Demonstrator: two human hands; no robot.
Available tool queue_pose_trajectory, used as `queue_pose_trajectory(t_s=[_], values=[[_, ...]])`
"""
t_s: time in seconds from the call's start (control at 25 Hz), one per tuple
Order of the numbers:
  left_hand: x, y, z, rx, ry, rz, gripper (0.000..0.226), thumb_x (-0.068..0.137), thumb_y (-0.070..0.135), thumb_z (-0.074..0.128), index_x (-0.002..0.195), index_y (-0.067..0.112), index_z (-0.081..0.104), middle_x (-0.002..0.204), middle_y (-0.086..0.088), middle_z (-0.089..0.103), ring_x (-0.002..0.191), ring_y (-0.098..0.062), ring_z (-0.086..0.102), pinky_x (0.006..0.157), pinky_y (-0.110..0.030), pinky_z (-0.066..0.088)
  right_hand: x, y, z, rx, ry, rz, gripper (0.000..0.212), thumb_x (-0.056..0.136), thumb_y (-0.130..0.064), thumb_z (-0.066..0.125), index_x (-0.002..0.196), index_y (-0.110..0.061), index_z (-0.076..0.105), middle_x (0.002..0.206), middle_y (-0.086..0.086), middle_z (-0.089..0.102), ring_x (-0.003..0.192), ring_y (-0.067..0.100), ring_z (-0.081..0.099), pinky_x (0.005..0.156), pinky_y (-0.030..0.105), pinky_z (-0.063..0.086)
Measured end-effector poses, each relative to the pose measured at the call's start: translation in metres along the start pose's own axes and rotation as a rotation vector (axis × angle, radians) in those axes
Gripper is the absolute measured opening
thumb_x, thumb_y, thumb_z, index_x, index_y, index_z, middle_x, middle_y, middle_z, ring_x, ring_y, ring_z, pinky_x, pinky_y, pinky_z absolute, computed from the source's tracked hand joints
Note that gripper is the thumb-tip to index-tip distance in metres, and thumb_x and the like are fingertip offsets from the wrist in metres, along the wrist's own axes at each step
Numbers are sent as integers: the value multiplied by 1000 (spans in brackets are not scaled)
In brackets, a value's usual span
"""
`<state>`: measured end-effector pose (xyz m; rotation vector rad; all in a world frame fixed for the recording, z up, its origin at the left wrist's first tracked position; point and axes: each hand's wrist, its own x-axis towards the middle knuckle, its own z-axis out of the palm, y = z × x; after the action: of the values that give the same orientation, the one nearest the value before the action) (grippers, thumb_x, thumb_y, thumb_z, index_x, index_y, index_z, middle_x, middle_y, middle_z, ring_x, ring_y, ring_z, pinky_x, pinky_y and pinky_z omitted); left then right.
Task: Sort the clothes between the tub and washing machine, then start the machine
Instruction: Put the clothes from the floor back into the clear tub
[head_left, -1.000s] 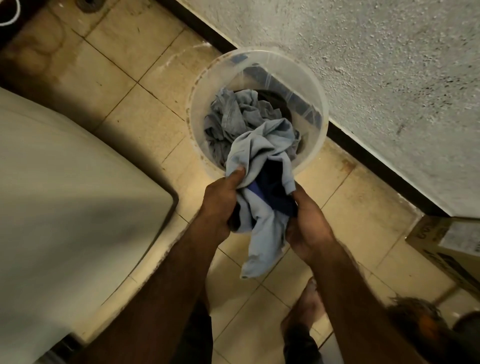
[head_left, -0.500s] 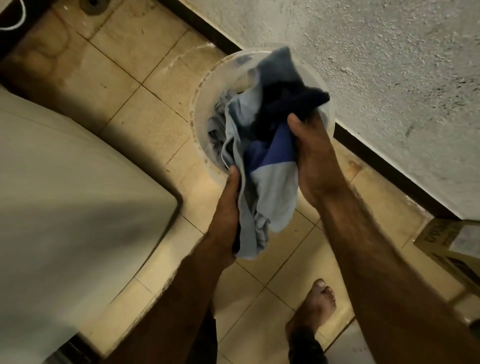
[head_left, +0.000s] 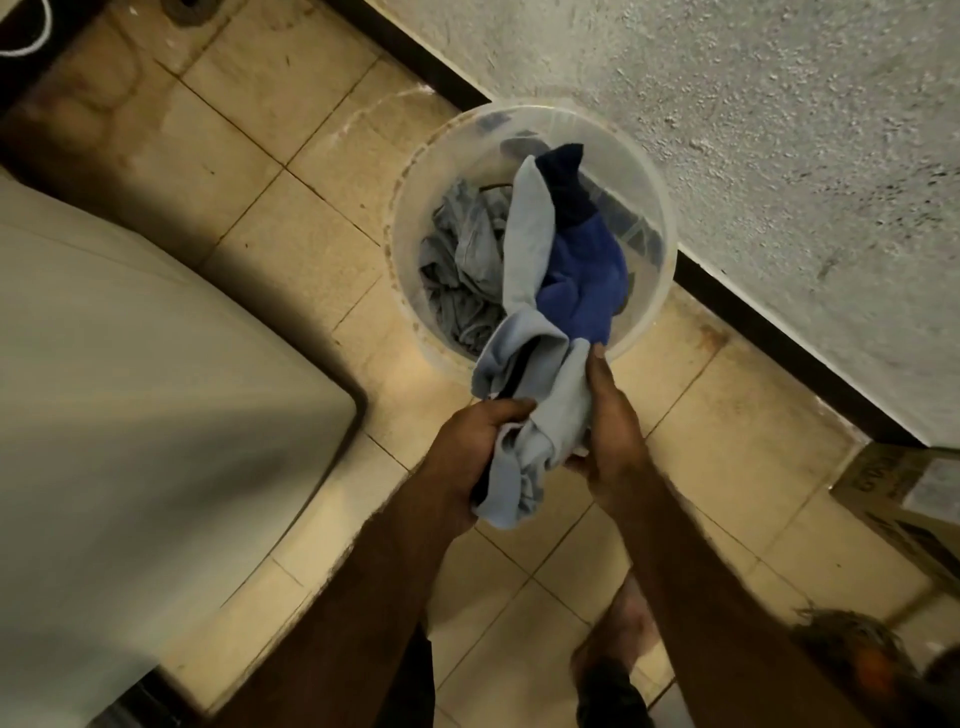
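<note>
- Plainly, from the head view, both forearms reach forward and down, and the two hands meet just in front of the tub (head_left: 658, 208).
- The left grip (head_left: 478, 447) is clenched on the lower bunch of a light blue garment (head_left: 540, 405), fingers curled round the cloth with the thumb lying across the top.
- The right grip (head_left: 610, 431) grasps the same garment from the other side, palm turned toward the left hand. Its thumb points up along the cloth, and its fingers are hidden under the folds.
- The garment stretches from the hands over the tub's opening. Its far end shows a royal blue part (head_left: 582, 280) and a navy tip.
- Crumpled grey clothes (head_left: 462, 260) lie inside the tub, a round, clear plastic one.
- The tub stands on the floor (head_left: 260, 119) of beige tiles, stained in places, close against a dark skirting (head_left: 779, 353) below a rough white wall (head_left: 727, 104).
- The washing machine (head_left: 130, 415) fills the left side, pale, its rounded corner near the left forearm.
- A cardboard box (head_left: 904, 493) sits at the right edge by the wall.
- A bare foot (head_left: 628, 629) shows on the tiles between the forearms.
- A white cord (head_left: 31, 47) curves in the top left corner.
</note>
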<state>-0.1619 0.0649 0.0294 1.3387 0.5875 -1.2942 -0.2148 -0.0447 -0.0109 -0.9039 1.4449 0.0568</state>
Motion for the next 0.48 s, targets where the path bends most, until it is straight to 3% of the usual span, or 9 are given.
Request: queue_pose_trajectory(t_s=[0.08, 0.16, 0.24, 0.28, 0.36, 0.4, 0.48], values=[[2, -11, -3, -15, 13, -4, 40, 104, 10, 45, 135, -13, 54, 129, -32, 63, 84, -15, 74, 80, -24, 58, 0, -6, 0, -30, -55, 34, 33, 91, -58, 65, 110, -31, 68, 106, -10, 71, 96, 13, 68, 81, 25, 58], [3, -20, -4, -77, 102, -13, 41, 101, 25, 57, 133, -1, 62, 129, -25, 66, 105, -29, 71, 100, -41, 55, -9, -19, -7, -203, 55, -86, 21, 87, -45, 76, 89, -25, 70, 88, -3, 74, 90, 24, 73, 74, 31, 58], [1, -25, -3, -43, 199, -4, 38, 96, 46, 63, 117, 15, 71, 119, -13, 74, 102, -25, 73, 93, -40, 59, -16, -35, -12, -222, 87, -308, 13, 86, -39, 77, 87, -27, 71, 82, -7, 75, 85, 17, 75, 68, 31, 59], [-2, -23, -2, -20, 224, -31, 41, 93, 57, 61, 109, 21, 72, 116, -8, 76, 99, -21, 74, 86, -37, 61, -21, -48, -8, -161, -19, -411, 12, 88, -37, 75, 95, -28, 73, 89, -8, 77, 87, 13, 75, 71, 33, 61], [-5, -20, 0, -65, 187, -129, 59, 87, 76, 51, 110, 24, 70, 114, -6, 76, 105, -25, 72, 89, -44, 60, -21, -69, 6, -72, -316, -508, 31, 96, -29, 65, 127, -24, 67, 120, -3, 74, 111, 17, 71, 90, 40, 60], [-8, -16, 2, -150, 142, -147, 67, 86, 79, 49, 116, 21, 68, 114, -9, 76, 108, -30, 72, 90, -50, 59, -15, -75, 15, -144, -433, -530, 42, 100, -24, 60, 142, -23, 56, 137, 2, 66, 125, 22, 64, 101, 44, 55], [-11, -5, 8, -280, 83, -40, 65, 91, 72, 49, 125, 18, 62, 113, -12, 77, 105, -34, 74, 85, -51, 61, -6, -84, 27, -494, -454, -556, 62, 101, -20, 59, 158, -22, 34, 157, 3, 48, 142, 22, 47, 118, 39, 39]])
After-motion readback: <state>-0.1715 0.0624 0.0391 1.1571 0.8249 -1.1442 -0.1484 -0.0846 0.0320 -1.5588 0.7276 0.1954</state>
